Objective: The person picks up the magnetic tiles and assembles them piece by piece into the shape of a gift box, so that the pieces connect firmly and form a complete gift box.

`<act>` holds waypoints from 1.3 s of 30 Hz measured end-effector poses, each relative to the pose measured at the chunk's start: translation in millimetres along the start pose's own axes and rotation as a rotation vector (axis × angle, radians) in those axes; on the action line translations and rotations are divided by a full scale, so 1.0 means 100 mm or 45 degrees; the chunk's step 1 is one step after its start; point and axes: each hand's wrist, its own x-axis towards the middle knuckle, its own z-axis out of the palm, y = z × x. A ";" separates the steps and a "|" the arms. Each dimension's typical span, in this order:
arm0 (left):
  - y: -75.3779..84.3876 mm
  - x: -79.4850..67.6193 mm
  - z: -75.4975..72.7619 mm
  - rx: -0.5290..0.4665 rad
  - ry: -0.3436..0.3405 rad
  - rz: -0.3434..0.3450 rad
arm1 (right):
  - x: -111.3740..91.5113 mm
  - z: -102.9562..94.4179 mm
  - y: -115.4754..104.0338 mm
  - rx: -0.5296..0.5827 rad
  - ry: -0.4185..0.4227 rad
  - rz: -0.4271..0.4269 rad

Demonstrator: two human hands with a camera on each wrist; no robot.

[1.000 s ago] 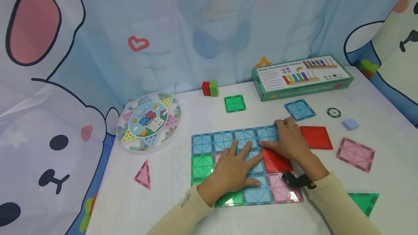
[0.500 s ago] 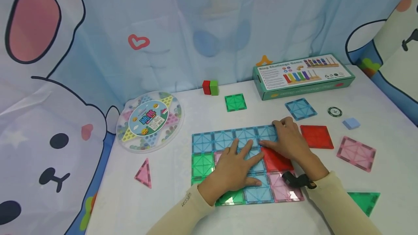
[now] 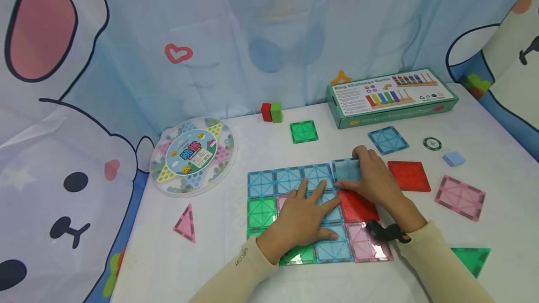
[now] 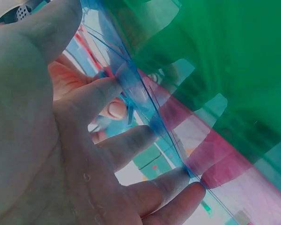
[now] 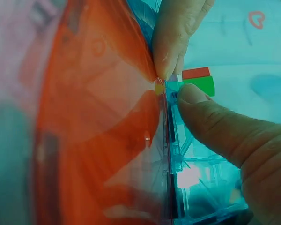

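1. At the near right corner of the tile sheet, a black wrist camera overlaps a pink tile; a low wrist could nudge that corner askew.
2. On the sheet's middle, the left hand lies with fingers spread wide, gripping nothing. Uneven pressure there might slide the tiles or pop a seam.
3. Along the sheet's right side, a red tile sits just nearer than the corner tile; if it is stuck to that tile's edge, it could lift too.
4. At the sheet's far right corner, the right hand pinches the blue corner tile narrowly between thumb and fingers. The tile looks slightly out of line with its row; a tilted pull could drag the neighbours or slip free.
5. Beyond that corner, a loose blue tile could be knocked if the knuckles swing outward.
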 end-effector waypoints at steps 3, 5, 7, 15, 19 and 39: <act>0.00 0.00 -0.01 0.005 -0.001 0.003 | -0.02 -0.01 -0.01 0.017 0.015 -0.043; 0.00 0.00 -0.01 0.005 0.000 0.007 | -0.03 -0.01 -0.02 0.016 0.030 -0.067; 0.00 0.00 -0.01 0.006 -0.003 0.008 | -0.05 -0.01 -0.02 0.008 0.051 -0.086; 0.00 0.01 0.01 0.000 -0.016 0.005 | -0.07 0.00 -0.02 0.005 0.091 -0.118; 0.00 0.00 0.02 -0.002 -0.016 0.005 | -0.07 0.00 0.00 0.012 0.093 -0.113; -0.01 0.01 0.04 -0.014 -0.005 0.004 | -0.06 0.02 0.02 -0.010 0.091 -0.070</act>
